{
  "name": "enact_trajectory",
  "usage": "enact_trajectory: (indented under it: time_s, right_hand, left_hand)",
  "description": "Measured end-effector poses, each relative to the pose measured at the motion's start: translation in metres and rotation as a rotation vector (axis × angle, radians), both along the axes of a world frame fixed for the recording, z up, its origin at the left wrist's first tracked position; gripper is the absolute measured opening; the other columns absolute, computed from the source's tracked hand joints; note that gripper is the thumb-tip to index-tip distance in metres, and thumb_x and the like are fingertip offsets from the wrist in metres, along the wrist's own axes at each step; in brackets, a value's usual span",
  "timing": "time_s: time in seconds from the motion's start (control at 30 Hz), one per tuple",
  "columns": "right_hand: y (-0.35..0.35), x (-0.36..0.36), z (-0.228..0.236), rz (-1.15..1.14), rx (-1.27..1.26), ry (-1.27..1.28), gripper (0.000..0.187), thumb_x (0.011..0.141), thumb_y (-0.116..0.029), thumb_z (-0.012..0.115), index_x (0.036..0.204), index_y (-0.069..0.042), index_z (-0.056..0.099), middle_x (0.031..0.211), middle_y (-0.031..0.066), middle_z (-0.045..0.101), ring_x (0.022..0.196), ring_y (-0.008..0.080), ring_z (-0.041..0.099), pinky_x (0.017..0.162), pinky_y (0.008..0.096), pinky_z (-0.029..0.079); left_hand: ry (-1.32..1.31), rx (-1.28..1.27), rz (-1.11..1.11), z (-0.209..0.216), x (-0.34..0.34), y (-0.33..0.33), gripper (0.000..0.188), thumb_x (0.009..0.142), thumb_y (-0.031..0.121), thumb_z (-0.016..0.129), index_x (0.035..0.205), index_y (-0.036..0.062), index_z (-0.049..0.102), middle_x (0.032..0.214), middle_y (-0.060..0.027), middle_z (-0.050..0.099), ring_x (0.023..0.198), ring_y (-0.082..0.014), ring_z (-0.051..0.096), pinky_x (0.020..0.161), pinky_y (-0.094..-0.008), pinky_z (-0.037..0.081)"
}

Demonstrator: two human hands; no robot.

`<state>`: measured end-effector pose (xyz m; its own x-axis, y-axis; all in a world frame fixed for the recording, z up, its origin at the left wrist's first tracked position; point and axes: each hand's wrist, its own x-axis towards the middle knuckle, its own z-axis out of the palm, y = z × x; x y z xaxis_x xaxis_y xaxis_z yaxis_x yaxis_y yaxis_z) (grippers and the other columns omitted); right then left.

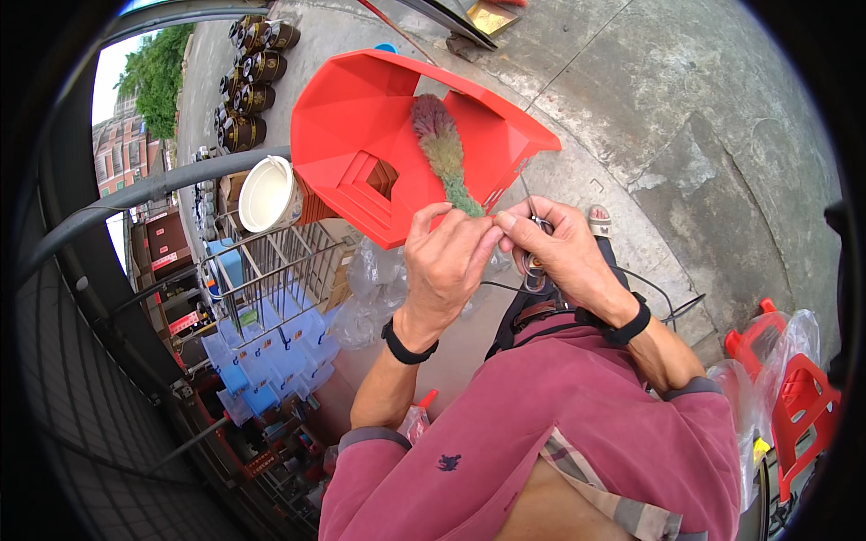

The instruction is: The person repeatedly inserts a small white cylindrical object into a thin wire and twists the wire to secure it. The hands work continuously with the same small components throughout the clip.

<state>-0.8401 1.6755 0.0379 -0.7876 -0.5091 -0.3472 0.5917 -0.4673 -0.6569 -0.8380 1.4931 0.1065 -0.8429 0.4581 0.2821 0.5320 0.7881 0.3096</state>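
A red faceted plastic piece, shaped like a stool lying tilted, hangs or rests in front of me. A fluffy duster, grey-purple at its top and green lower down, lies against its inner side. At the piece's near edge, my left hand is closed in a pinch, its fingertips meeting those of my right hand. What they pinch is too small to make out. My right hand also holds a pair of metal scissors, handles in the palm and a thin blade pointing up past the fingers.
At the left stand a white tub, a metal rack and blue clear plastic bins. Dark round jars are stacked further off. Red chairs and clear plastic wrap are at the right. A dark cable crosses the concrete floor.
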Motion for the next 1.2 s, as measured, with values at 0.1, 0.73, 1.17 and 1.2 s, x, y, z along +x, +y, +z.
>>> enact_trajectory:
  time_s: [0.1, 0.73, 1.17, 1.2]
  right_hand:
    - [-0.001, 0.0, 0.001, 0.005, 0.013, -0.022, 0.034, 0.105, -0.041, 0.072, 0.103, -0.007, 0.07, 0.084, -0.0029, 0.068, 0.065, 0.0026, 0.057, 0.05, 0.0214, 0.041]
    - [0.006, 0.004, -0.001, 0.046, -0.02, 0.017, 0.044, 0.114, -0.033, 0.056, 0.146, -0.004, 0.064, 0.081, -0.0022, 0.064, 0.068, 0.0018, 0.048, 0.061, 0.0202, 0.039]
    - [0.009, -0.001, -0.002, 0.113, 0.237, 0.187, 0.031, 0.113, -0.026, 0.05, 0.115, -0.001, 0.069, 0.073, -0.0034, 0.059, 0.066, 0.0051, 0.048, 0.06, 0.0276, 0.041]
    - [0.01, -0.001, -0.002, 0.095, 0.242, 0.184, 0.031, 0.113, -0.026, 0.05, 0.109, -0.001, 0.068, 0.073, -0.003, 0.058, 0.066, 0.0058, 0.048, 0.06, 0.0285, 0.041]
  left_hand:
    - [0.037, -0.062, -0.01, -0.001, -0.001, 0.001, 0.014, 0.088, 0.003, 0.082, 0.099, 0.0036, 0.073, 0.081, -0.004, 0.069, 0.072, -0.0229, 0.065, 0.093, -0.0444, 0.053]
    - [0.071, -0.181, 0.051, -0.007, -0.004, 0.004, 0.02, 0.081, 0.004, 0.084, 0.085, 0.0092, 0.065, 0.076, -0.0006, 0.062, 0.068, -0.0197, 0.062, 0.095, -0.0427, 0.049]
    - [0.091, -0.214, -0.05, -0.007, 0.0, 0.006, 0.022, 0.082, 0.005, 0.084, 0.084, 0.0097, 0.062, 0.079, -0.004, 0.056, 0.067, -0.0221, 0.058, 0.096, -0.0419, 0.047]
    - [0.08, -0.185, -0.063, -0.006, 0.0, 0.007, 0.02, 0.083, 0.006, 0.084, 0.085, 0.0091, 0.064, 0.079, -0.0043, 0.056, 0.067, -0.0221, 0.058, 0.096, -0.0412, 0.047]
